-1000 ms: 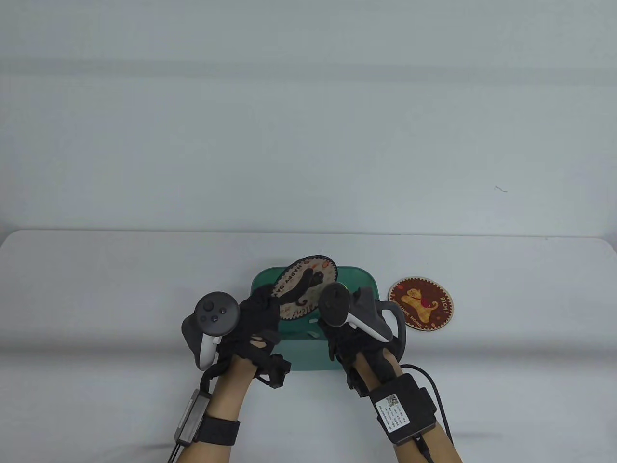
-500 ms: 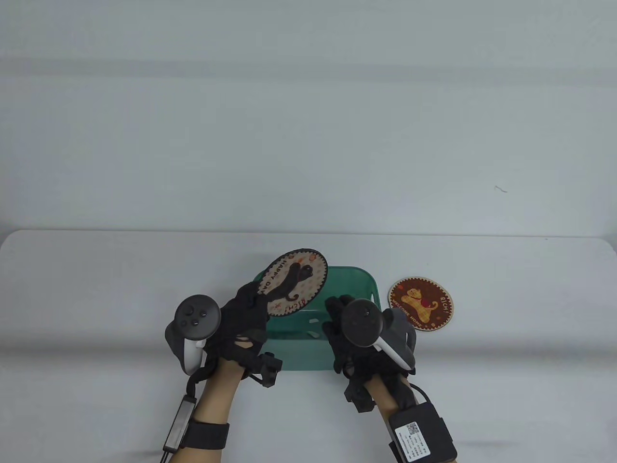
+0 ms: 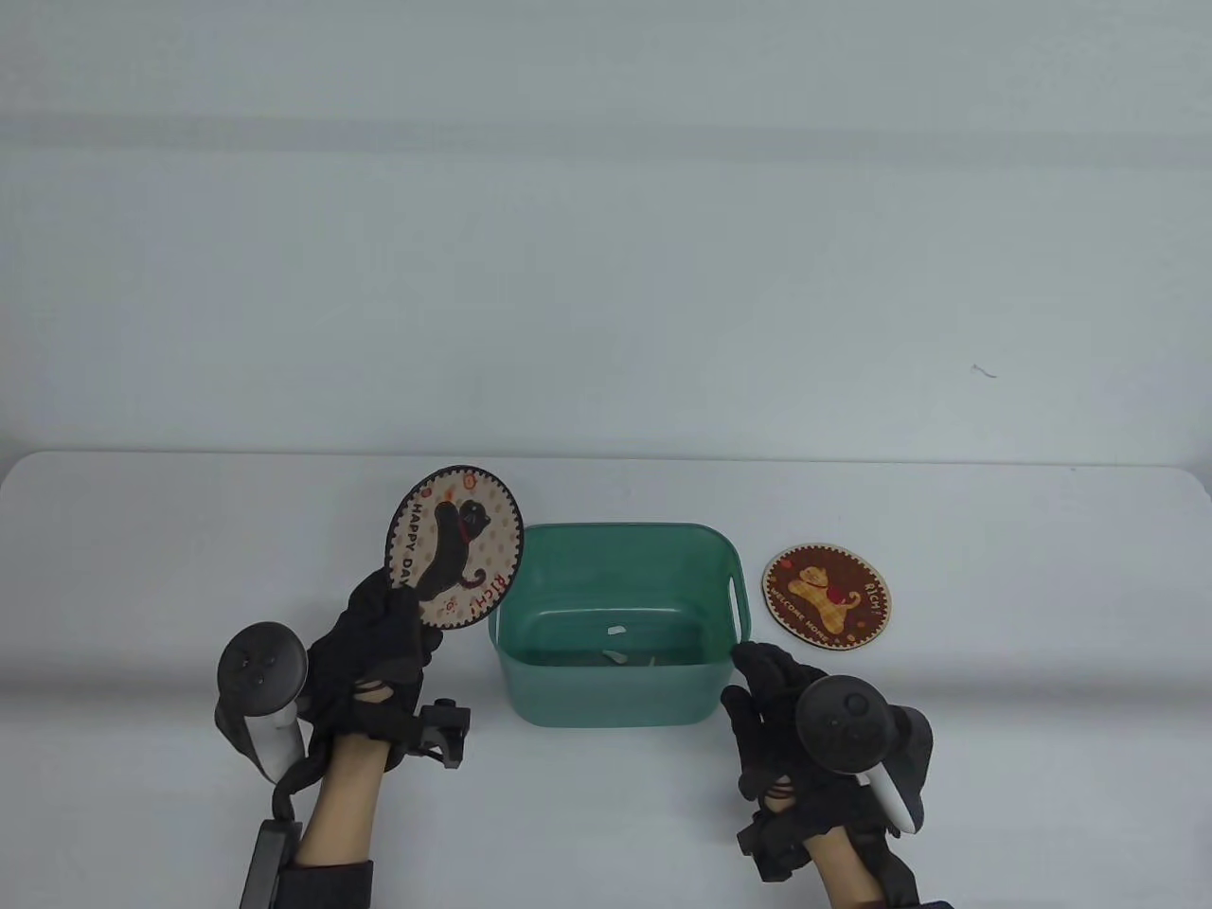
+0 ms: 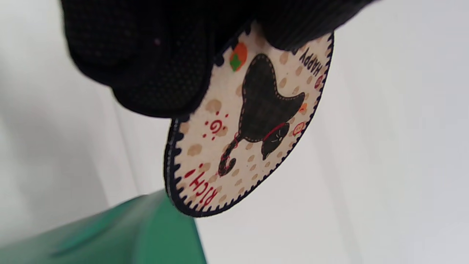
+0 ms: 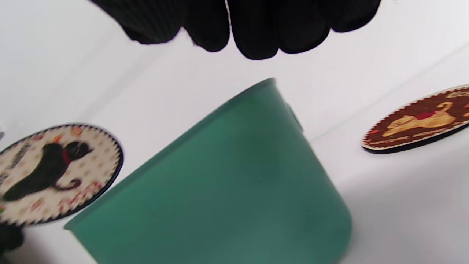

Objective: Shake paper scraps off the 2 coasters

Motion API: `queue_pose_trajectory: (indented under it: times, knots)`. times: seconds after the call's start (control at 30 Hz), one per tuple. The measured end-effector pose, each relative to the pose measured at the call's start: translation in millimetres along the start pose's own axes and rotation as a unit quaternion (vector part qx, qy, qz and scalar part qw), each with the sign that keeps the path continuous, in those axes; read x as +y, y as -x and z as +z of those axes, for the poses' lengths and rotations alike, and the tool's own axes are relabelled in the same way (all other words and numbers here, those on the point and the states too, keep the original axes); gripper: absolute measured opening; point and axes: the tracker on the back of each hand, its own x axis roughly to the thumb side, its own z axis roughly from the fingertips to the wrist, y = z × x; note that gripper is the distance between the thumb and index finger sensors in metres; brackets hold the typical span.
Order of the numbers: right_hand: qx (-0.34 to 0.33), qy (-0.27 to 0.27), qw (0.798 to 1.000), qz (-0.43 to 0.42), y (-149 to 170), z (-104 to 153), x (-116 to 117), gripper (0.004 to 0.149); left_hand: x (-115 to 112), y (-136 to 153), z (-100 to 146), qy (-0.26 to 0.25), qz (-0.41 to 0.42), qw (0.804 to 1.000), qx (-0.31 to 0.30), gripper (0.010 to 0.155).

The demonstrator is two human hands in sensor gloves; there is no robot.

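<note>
My left hand [image 3: 379,644] grips the lower edge of a cream coaster with a black cat [image 3: 456,546], held tilted up in the air left of the green bin [image 3: 614,701]. The left wrist view shows that cream coaster [image 4: 249,128] pinched between gloved fingers [image 4: 161,73]. A dark red coaster with a tan cat [image 3: 827,596] lies flat on the table right of the bin, also as the red coaster [image 5: 417,124] in the right wrist view. My right hand [image 3: 772,691] hovers by the bin's near right corner, fingers relaxed, holding nothing. White paper scraps [image 3: 615,653] lie inside the bin.
The white table's far edge [image 3: 606,456] runs behind the bin, with a pale wall beyond. The green bin [image 5: 227,190] fills the middle of the right wrist view, the cream coaster [image 5: 51,172] to its left.
My left hand has carried the cream coaster from above the bin out to its left. My right hand has drawn back from the bin toward the near right.
</note>
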Motion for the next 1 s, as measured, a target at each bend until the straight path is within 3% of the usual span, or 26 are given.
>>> queue_pose_trajectory:
  times: [0.23, 0.4, 0.83, 1.0]
  knots:
    - [0.041, -0.028, 0.999, 0.001, 23.1, -4.0, 8.9, 0.052, 27.5, 53.4, 7.0, -0.077, 0.027, 0.994, 0.073, 0.044]
    - [0.063, -0.044, 0.997, 0.003, 34.3, -6.3, 15.3, 0.053, 34.2, 82.7, 5.9, -0.082, 0.045, 0.986, 0.139, 0.045]
    - [0.077, -0.076, 0.994, 0.014, 41.0, -10.7, 27.5, 0.052, 26.3, 127.9, -12.8, -0.032, 0.121, 0.958, 0.257, 0.048]
    - [0.079, -0.084, 0.993, 0.022, 40.6, -12.4, 30.5, 0.052, 23.4, 127.9, -17.5, -0.012, 0.038, 0.963, 0.265, 0.055]
